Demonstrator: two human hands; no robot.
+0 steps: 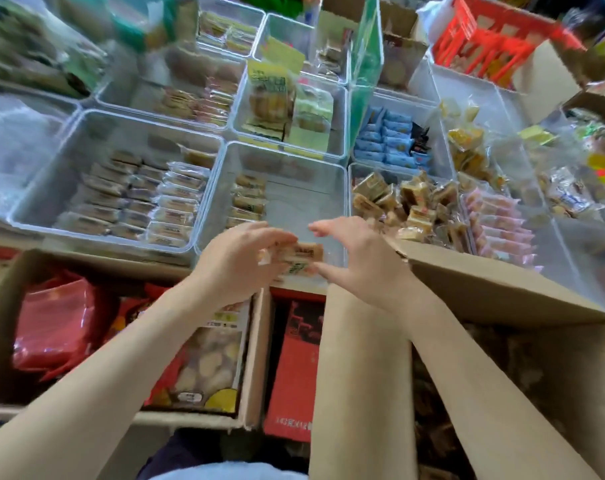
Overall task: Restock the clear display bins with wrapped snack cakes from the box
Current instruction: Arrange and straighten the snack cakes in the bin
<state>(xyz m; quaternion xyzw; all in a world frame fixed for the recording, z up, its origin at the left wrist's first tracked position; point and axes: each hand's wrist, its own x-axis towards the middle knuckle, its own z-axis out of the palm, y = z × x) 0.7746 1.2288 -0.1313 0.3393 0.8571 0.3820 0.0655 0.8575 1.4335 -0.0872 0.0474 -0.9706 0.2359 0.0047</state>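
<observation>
Your left hand [238, 261] holds wrapped snack cakes [299, 258] with curled fingers, at the near edge of the clear bin [342, 188]. Your right hand [360, 261] is beside them, fingers wide, above the open box [502, 299]

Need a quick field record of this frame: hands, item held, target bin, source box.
left hand: left hand pinches the tan wrapped snack cake
right hand: right hand open beside the cake; contact unclear
target bin: clear plastic bin, one column of similar cakes along its left side
source box: open brown cardboard box at right, contents blurred
</observation>
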